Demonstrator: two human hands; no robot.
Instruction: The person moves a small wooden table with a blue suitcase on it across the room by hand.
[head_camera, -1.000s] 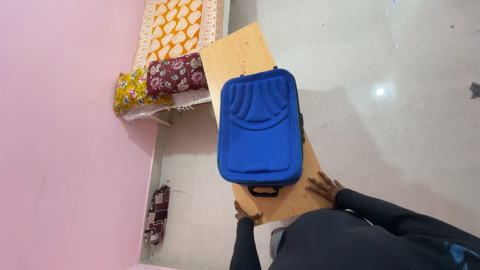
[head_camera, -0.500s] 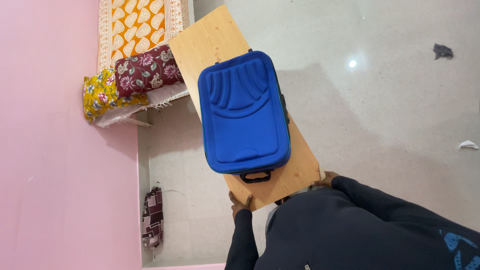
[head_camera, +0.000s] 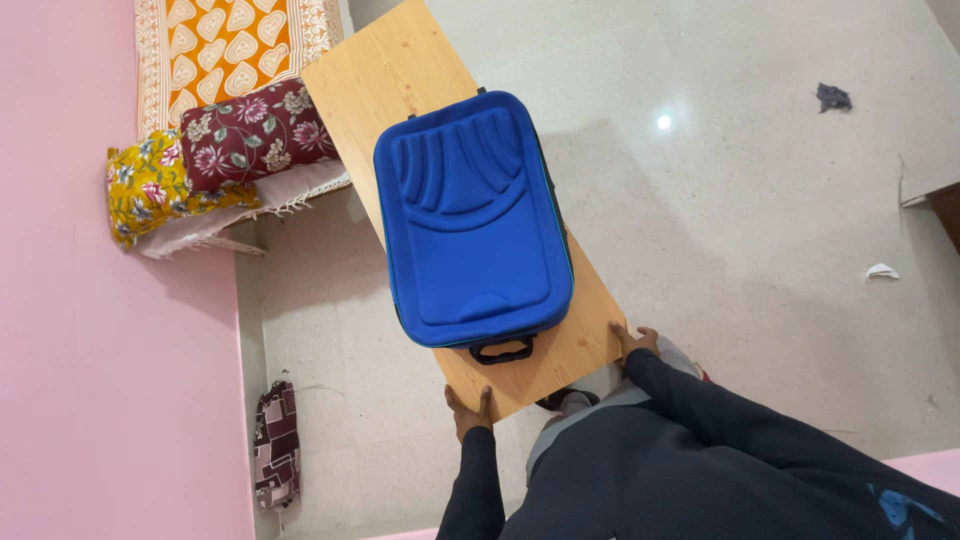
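Note:
A blue soft suitcase (head_camera: 470, 215) lies flat on a long light wooden table (head_camera: 385, 75), its black handle (head_camera: 502, 351) pointing at me. My left hand (head_camera: 468, 409) grips the table's near left corner, fingers curled over the edge. At the near right corner my right hand (head_camera: 631, 340) holds the edge just right of the suitcase. Both arms wear dark sleeves. Neither hand touches the suitcase.
A bed with an orange patterned cover (head_camera: 225, 45) and two floral pillows (head_camera: 250, 135) stands against the pink wall (head_camera: 100, 350), left of the table. A maroon checked bag (head_camera: 275, 445) lies on the floor by the wall. Small scraps (head_camera: 832, 96) dot the speckled floor at right.
My right hand has slid off the tabletop and taken hold of the near right corner. The left hand stays on its corner. The view has shifted, showing more floor on the right.

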